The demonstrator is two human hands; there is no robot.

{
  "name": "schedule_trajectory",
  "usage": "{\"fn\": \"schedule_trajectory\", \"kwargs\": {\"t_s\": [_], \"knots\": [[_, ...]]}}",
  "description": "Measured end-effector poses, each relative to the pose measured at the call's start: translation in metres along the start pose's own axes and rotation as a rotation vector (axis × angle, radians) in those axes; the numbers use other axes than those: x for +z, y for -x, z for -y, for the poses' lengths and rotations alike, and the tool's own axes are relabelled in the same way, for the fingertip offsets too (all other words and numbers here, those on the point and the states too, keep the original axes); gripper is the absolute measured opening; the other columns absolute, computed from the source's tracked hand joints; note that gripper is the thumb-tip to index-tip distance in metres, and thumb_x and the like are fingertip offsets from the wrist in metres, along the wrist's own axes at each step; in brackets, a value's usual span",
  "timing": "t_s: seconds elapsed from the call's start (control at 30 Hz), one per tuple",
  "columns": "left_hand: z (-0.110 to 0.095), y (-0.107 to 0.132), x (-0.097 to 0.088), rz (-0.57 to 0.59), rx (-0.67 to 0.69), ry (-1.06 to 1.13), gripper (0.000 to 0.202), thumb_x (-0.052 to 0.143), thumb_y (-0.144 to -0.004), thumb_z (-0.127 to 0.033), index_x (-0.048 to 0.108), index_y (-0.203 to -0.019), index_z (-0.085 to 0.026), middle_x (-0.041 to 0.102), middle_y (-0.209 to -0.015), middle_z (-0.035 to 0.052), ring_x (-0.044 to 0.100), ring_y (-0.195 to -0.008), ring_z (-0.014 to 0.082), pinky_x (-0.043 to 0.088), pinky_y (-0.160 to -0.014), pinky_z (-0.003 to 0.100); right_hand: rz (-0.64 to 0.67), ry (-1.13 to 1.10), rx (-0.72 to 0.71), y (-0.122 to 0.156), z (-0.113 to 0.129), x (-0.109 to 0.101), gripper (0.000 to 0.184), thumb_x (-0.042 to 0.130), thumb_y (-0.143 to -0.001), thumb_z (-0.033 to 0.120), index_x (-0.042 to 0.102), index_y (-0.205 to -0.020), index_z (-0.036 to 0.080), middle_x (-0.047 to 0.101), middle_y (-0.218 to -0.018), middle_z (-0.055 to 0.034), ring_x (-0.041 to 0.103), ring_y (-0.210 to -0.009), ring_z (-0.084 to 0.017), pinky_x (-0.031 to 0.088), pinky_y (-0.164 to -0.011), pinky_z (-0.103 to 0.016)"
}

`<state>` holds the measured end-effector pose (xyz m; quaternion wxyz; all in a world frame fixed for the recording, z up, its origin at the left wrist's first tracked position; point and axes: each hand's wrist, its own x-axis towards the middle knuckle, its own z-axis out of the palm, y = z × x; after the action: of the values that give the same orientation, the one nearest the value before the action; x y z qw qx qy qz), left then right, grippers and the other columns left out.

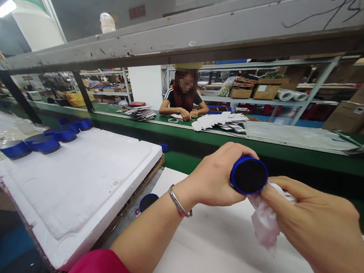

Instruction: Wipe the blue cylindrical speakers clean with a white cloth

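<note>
My left hand [221, 176] is wrapped round a blue round piece with a black face [249, 175], which is turned toward me above the white work surface. In my right hand [310, 221] is a crumpled whitish-pink cloth [266, 220], pinched between thumb and fingers. The cloth and right thumb meet the right rim of the blue piece. Another black-faced blue piece [148, 203] lies left of my forearm, partly hidden. Several similar blue pieces [46, 143] stand on a white foam board [87, 187] at the left.
A green conveyor belt [297, 163] runs across behind my hands. Over it passes a grey shelf beam [180, 35]. Beyond, a co-worker [185, 95] sits near stacks of white card pieces [219, 122]. A small blue piece [164, 147] is on the belt.
</note>
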<state>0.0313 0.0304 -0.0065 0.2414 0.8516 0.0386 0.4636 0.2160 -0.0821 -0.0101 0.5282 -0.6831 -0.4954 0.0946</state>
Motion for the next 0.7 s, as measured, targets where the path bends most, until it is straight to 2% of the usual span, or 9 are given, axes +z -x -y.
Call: {"fn": "schedule_trajectory", "kwargs": {"t_s": [0.1, 0.23, 0.3, 0.4, 0.47, 0.6, 0.7], "knots": [[-0.004, -0.003, -0.001, -0.021, -0.07, 0.06, 0.054, 0.081, -0.078, -0.023, 0.056, -0.126, -0.026, 0.072, -0.129, 0.0085, 0.071, -0.126, 0.0313, 0.061, -0.11, 0.044, -0.018, -0.068, 0.108, -0.005, -0.002, -0.006, 0.042, 0.084, -0.058, 0.068, 0.086, -0.071, 0.029, 0.074, -0.07, -0.0047, 0.063, -0.059, -0.026, 0.054, -0.055, -0.037], [-0.009, -0.004, -0.002, -0.039, -0.123, 0.087, 0.055, 0.082, -0.076, -0.025, 0.056, -0.124, -0.026, 0.072, -0.128, 0.0082, 0.072, -0.126, 0.0312, 0.061, -0.112, 0.044, -0.124, -0.175, 0.224, -0.001, 0.0, -0.009, 0.059, 0.098, -0.048, 0.069, 0.092, -0.085, 0.024, 0.073, -0.069, -0.0065, 0.051, -0.048, -0.021, 0.038, -0.039, -0.034], [-0.012, -0.004, -0.003, -0.045, -0.124, 0.087, 0.054, 0.082, -0.077, -0.025, 0.056, -0.124, -0.025, 0.072, -0.128, 0.0085, 0.072, -0.126, 0.0312, 0.061, -0.112, 0.044, -0.119, -0.206, 0.227, 0.001, 0.003, -0.009, 0.062, 0.1, -0.046, 0.069, 0.092, -0.086, 0.023, 0.071, -0.066, -0.0065, 0.046, -0.045, -0.019, 0.031, -0.037, -0.033], [-0.015, -0.004, -0.004, -0.045, -0.133, 0.084, 0.053, 0.081, -0.078, -0.024, 0.057, -0.124, -0.024, 0.072, -0.128, 0.0089, 0.073, -0.126, 0.0312, 0.061, -0.113, 0.044, -0.068, -0.144, 0.163, 0.003, 0.002, -0.011, 0.054, 0.096, -0.053, 0.072, 0.09, -0.079, 0.025, 0.067, -0.061, -0.0055, 0.042, -0.044, -0.018, 0.026, -0.039, -0.033], [-0.016, -0.004, -0.004, -0.043, -0.136, 0.083, 0.052, 0.081, -0.078, -0.024, 0.057, -0.124, -0.024, 0.072, -0.128, 0.0091, 0.073, -0.126, 0.031, 0.06, -0.113, 0.043, -0.052, -0.048, 0.101, 0.001, 0.0, -0.016, 0.051, 0.091, -0.059, 0.076, 0.09, -0.076, 0.027, 0.062, -0.054, -0.0038, 0.042, -0.044, -0.018, 0.031, -0.043, -0.034], [-0.015, -0.004, -0.004, -0.034, -0.128, 0.075, 0.05, 0.08, -0.08, -0.026, 0.056, -0.124, -0.024, 0.072, -0.128, 0.0096, 0.072, -0.126, 0.0309, 0.06, -0.112, 0.043, -0.082, 0.13, 0.03, -0.001, -0.004, -0.023, 0.049, 0.082, -0.063, 0.08, 0.091, -0.075, 0.033, 0.059, -0.05, -0.0015, 0.048, -0.045, -0.02, 0.056, -0.064, -0.042], [-0.012, -0.004, -0.004, -0.017, -0.118, 0.063, 0.051, 0.08, -0.079, -0.025, 0.056, -0.123, -0.025, 0.073, -0.128, 0.0089, 0.071, -0.126, 0.031, 0.06, -0.111, 0.043, -0.101, 0.186, 0.023, -0.001, -0.003, -0.025, 0.048, 0.076, -0.061, 0.081, 0.088, -0.069, 0.035, 0.064, -0.055, -0.0031, 0.053, -0.051, -0.023, 0.057, -0.066, -0.042]]}}
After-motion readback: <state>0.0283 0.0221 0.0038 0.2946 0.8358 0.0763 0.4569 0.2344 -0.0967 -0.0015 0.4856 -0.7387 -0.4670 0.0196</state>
